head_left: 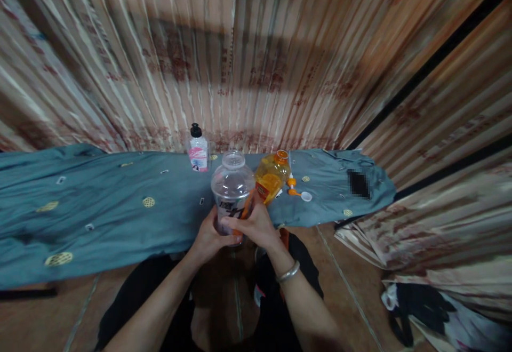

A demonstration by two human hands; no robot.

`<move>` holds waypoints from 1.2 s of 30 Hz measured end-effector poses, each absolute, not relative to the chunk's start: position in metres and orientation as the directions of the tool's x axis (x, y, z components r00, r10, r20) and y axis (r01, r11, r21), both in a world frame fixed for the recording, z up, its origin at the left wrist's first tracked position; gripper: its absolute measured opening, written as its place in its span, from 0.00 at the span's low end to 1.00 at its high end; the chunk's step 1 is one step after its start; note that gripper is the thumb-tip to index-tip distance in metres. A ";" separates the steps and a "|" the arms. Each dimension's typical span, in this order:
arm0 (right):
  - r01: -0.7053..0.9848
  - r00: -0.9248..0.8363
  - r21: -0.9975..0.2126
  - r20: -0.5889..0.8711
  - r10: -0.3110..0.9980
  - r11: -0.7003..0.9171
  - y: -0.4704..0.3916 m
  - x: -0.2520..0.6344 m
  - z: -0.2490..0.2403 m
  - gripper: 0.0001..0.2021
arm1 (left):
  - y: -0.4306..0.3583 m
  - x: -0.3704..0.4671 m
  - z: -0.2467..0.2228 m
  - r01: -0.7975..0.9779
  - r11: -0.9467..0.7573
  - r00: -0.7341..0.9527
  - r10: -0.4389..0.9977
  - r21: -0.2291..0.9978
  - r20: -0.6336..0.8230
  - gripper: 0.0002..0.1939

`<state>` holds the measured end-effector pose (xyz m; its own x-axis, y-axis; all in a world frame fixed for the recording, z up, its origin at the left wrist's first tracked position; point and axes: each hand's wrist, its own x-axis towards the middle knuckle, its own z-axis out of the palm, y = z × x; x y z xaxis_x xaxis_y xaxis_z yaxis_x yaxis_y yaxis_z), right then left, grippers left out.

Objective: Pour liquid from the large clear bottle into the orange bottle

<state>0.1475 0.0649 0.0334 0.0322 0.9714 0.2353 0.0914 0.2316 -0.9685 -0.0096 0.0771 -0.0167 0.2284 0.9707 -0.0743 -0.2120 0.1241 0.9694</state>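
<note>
A large clear plastic bottle (233, 184) with a dark-lettered label and an open mouth stands upright between both hands. My left hand (210, 237) wraps round its lower left side. From the right, my right hand (256, 221) grips the same bottle, a silver bangle on that wrist. Just behind the right hand, an uncapped bottle of yellow-orange liquid (274, 176) leans to the right. An orange pump top (292, 184) lies beside it, near a small white round piece (306, 197). Further back on the left stands a small bottle (198, 152) with a black cap and pink label.
A green patterned cloth (120, 197) covers the long narrow surface. A pixelated dark patch (359, 183) is at its right end. Striped curtains (232, 58) hang behind and at the right. A bag (432, 309) with dark fabric lies at the lower right on the tiled floor.
</note>
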 end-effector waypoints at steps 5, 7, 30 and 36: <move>-0.029 0.152 -0.973 0.222 0.963 0.229 0.052 0.138 0.047 0.40 | 0.075 -0.017 -0.018 -0.349 0.179 0.257 0.962 0.920 -0.090 0.51; -0.062 0.197 -0.967 0.229 0.953 0.245 0.047 0.135 0.056 0.39 | 0.073 -0.020 -0.017 -0.435 0.220 0.258 0.960 0.873 -0.114 0.52; 0.550 0.581 -0.822 0.506 0.637 0.151 0.058 0.207 0.026 0.57 | 0.079 -0.037 0.020 -0.748 0.409 0.191 0.887 0.523 -0.421 0.23; 0.408 0.557 -0.911 0.297 0.776 0.056 0.100 0.228 -0.017 0.62 | 0.093 -0.035 0.022 -0.759 0.342 0.104 0.903 0.553 -0.416 0.23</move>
<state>0.2284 0.1002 -0.0166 0.5567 0.7758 0.2972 0.4083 0.0561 -0.9111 -0.0347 0.0926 0.0219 0.1036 0.9032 -0.4165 -0.7593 0.3423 0.5534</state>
